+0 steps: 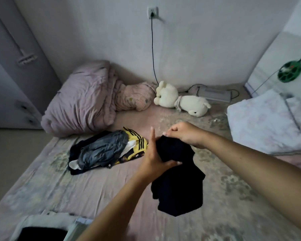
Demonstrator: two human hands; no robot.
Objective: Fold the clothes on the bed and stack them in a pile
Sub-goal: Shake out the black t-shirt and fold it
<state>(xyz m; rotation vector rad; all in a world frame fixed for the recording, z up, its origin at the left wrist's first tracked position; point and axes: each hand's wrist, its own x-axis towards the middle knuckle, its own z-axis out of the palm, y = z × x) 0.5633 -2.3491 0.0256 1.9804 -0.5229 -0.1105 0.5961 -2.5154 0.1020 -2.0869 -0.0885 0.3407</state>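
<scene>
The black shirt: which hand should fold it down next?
Probably the right hand: it pinches the black shirt's top edge, while the left hand lies flat against the cloth, marking the crease.

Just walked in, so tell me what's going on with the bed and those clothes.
A person is folding laundry on the bed. Both hands hold a black garment up above the sheet: the right hand pinches its top edge, while the left hand, fingers straight, presses against its side with the thumb underneath. The cloth hangs down loosely, not yet folded flat. To the left, a heap of unfolded clothes waits, with grey jeans on top of a yellow striped shirt. No finished stack can be made out.
</scene>
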